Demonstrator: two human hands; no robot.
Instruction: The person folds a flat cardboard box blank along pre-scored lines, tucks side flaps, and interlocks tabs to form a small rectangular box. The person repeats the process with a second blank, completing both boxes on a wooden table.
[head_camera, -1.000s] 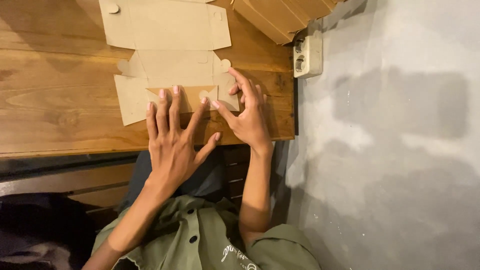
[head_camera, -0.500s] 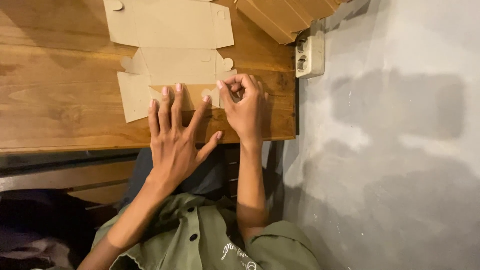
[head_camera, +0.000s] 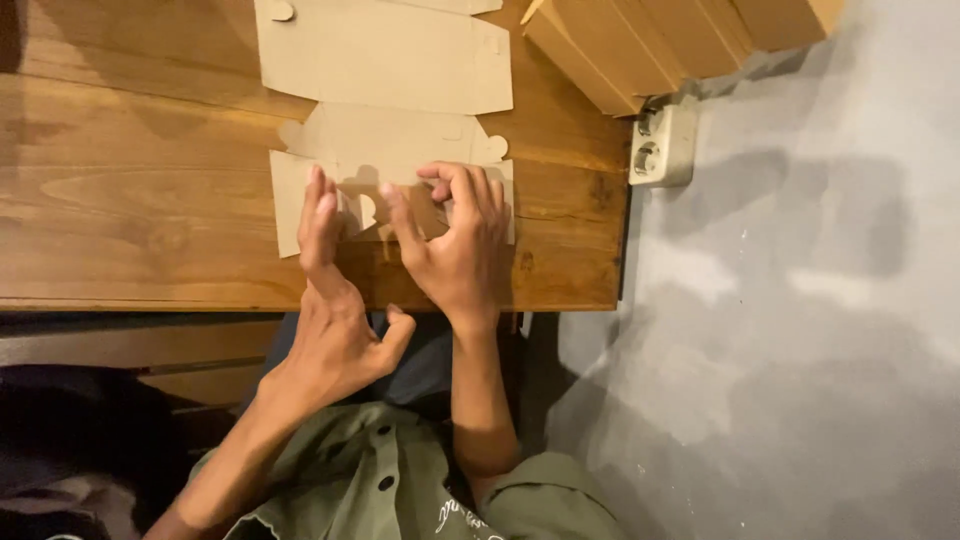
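Both hands (head_camera: 400, 260) on flat cardboard (head_camera: 300, 200)

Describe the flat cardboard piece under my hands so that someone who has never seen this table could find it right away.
Start at the wooden table beside the grey wall. Two flat tan box blanks lie near its right end; the near box blank is the one closer to the table's front edge. Unlike the far box blank, it has the left hand and right hand pressing on it.

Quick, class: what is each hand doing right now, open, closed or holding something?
Left hand: open, fingers straight, tips on the flat brown die-cut cardboard sheet.
Right hand: fingers curled, pinching that sheet's near flap.
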